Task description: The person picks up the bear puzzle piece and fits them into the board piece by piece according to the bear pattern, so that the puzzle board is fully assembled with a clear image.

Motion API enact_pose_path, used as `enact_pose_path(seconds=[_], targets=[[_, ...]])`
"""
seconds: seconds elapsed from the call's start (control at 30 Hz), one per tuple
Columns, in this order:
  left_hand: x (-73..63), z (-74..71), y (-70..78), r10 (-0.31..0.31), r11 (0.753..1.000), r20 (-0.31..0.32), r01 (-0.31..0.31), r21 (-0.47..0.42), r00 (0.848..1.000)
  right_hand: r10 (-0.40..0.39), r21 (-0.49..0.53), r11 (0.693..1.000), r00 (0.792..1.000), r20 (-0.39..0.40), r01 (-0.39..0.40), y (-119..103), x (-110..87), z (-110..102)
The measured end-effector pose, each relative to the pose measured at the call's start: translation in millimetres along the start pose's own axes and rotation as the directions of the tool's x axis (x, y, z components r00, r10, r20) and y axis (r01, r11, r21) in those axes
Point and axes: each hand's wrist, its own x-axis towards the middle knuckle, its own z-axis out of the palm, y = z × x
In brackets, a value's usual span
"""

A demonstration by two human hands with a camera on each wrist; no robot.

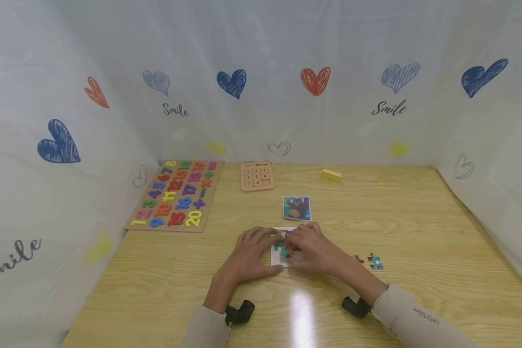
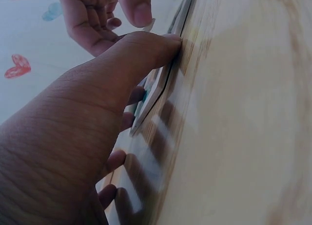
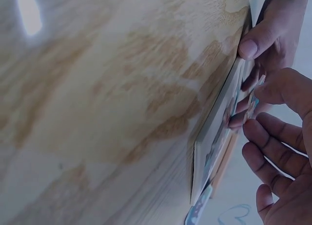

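A jigsaw puzzle board (image 1: 279,261) with a pale border and colourful pieces in it lies flat on the wooden table, partly covered by both hands. My left hand (image 1: 251,257) rests along its left side, thumb at the near edge and fingers spread over the far part. Over the board, my right hand (image 1: 315,250) pinches a small puzzle piece (image 3: 252,104) between thumb and index finger, the other fingers loosely bent. In the right wrist view the piece is tilted on edge, above the board. Two loose puzzle pieces (image 1: 376,261) lie right of my right hand.
Just beyond the board lies a bear picture card (image 1: 297,209). A number board (image 1: 209,212) with coloured digits stands at the left, a wooden number slide puzzle (image 1: 257,188) at the back. Farther right is a yellow block (image 1: 331,175). White curtains with hearts surround the table.
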Motion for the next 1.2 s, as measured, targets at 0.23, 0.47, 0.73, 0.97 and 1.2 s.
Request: enact_pose_path(seconds=[0.23,0.47,0.73,0.97,1.2], targets=[[0.2,-3.4,2.5,-0.021,1.0,0.02,0.021,-0.004,1.0,-0.019,-0.018,1.0,1.0,-0.003,0.019,0,3.7,4],[0.2,-2.9,2.9,-0.02,1.0,0.012,0.02,-0.009,1.0,-0.019,-0.042,0.999,1.0,-0.002,0.019,-4,6.6,7],[0.8,-3.3,3.2,-0.03,1.0,0.026,0.03,0.006,0.999,-0.002,-0.09,0.996,1.0,0.013,0.003,-5,8.2,11],[1.2,-4.8,5.1,-0.036,0.999,0.034,0.037,-0.017,0.999,-0.044,-0.107,0.993,0.999,0.013,0.045,-2,7.5,13],[1.5,-4.6,5.1,-0.039,0.999,0.033,0.039,-0.007,0.999,-0.066,-0.103,0.992,0.996,0.066,0.073,-2,7.9,11]])
